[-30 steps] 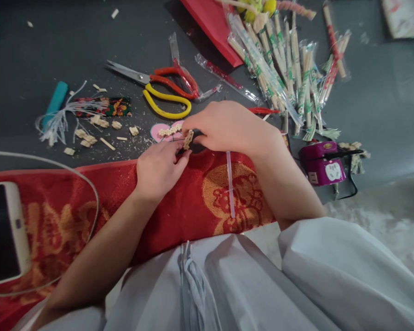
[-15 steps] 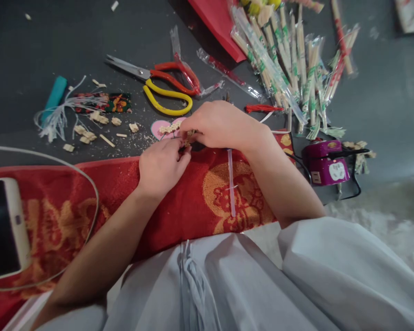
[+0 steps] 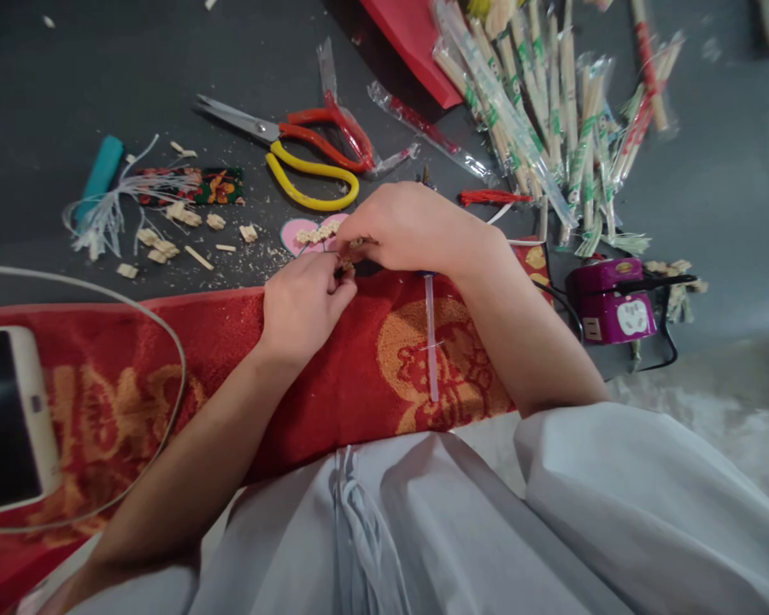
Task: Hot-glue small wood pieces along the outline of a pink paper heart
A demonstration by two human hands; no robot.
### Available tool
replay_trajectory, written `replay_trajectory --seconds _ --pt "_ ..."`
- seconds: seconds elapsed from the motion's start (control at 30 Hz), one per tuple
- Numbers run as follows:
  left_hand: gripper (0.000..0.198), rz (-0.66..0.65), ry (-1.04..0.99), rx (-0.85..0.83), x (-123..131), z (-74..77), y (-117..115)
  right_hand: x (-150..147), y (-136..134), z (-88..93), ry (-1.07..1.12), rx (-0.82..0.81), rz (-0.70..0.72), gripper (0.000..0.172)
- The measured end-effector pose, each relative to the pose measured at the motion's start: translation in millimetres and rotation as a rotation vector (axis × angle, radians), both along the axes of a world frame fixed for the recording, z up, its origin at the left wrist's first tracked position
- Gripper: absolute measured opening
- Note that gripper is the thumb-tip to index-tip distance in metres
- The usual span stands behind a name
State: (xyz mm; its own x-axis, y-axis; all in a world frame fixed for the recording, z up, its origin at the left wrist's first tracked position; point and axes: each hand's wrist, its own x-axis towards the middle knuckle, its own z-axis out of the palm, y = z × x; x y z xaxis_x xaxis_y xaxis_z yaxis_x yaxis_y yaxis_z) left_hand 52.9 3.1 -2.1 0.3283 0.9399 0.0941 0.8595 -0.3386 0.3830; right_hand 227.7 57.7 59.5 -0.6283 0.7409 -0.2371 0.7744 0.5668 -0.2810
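White-edged, a screen device [image 3: 3, 418] lies at our far left on a red towel [image 3: 333, 367]; beyond it, on the dark counter [image 3: 134, 68], we see white strands [image 3: 119, 209] beside a teal cylinder [image 3: 99, 175]. Next come pale bits [image 3: 183, 214], then scissors [image 3: 282, 137]. Our left hand [image 3: 298, 303] pinches a small tan piece [image 3: 347, 266] just nearer us than a pink heart [image 3: 293, 235]. Our right hand [image 3: 416, 226] curls over that piece; we cannot tell whether it grips. Farther right are a translucent stick [image 3: 431, 342], wrapped chopsticks [image 3: 522, 115] and a purple power adapter [image 3: 608, 290].

The held piece [image 3: 347, 267] looks brownish, the towel [image 3: 333, 367] red (patterned in orange)
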Motion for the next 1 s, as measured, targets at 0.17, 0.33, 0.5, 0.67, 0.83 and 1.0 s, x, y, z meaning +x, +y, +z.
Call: replay_trajectory --seconds 0.17,0.33,0.5,0.67,0.83,1.0 --pt "0.019 -0.002 -0.021 -0.027 -0.7 2.6 1.3 0.4 0.4 -0.5 0.004 -0.005 0.006 0.033" --pt "0.023 0.017 -0.037 -0.063 -1.0 4.9 1.9 0.4 0.0 0.2 0.007 -0.001 -0.004 0.030" --pt "0.017 0.040 -0.046 -0.059 -1.4 3.4 1.4 0.4 0.4 -0.3 0.018 -0.010 -0.008 0.032" --pt "0.013 0.058 -0.031 -0.049 -1.7 1.7 1.3 0.6 1.2 0.4 0.029 -0.035 -0.011 0.031" --pt "0.013 0.058 -0.030 -0.053 -1.7 3.8 1.5 1.7 1.7 -0.8 0.040 -0.032 0.010 0.032" --pt "0.015 0.071 -0.026 -0.054 -1.6 3.8 1.3 2.6 2.6 -3.6 0.030 0.003 0.024 0.030"
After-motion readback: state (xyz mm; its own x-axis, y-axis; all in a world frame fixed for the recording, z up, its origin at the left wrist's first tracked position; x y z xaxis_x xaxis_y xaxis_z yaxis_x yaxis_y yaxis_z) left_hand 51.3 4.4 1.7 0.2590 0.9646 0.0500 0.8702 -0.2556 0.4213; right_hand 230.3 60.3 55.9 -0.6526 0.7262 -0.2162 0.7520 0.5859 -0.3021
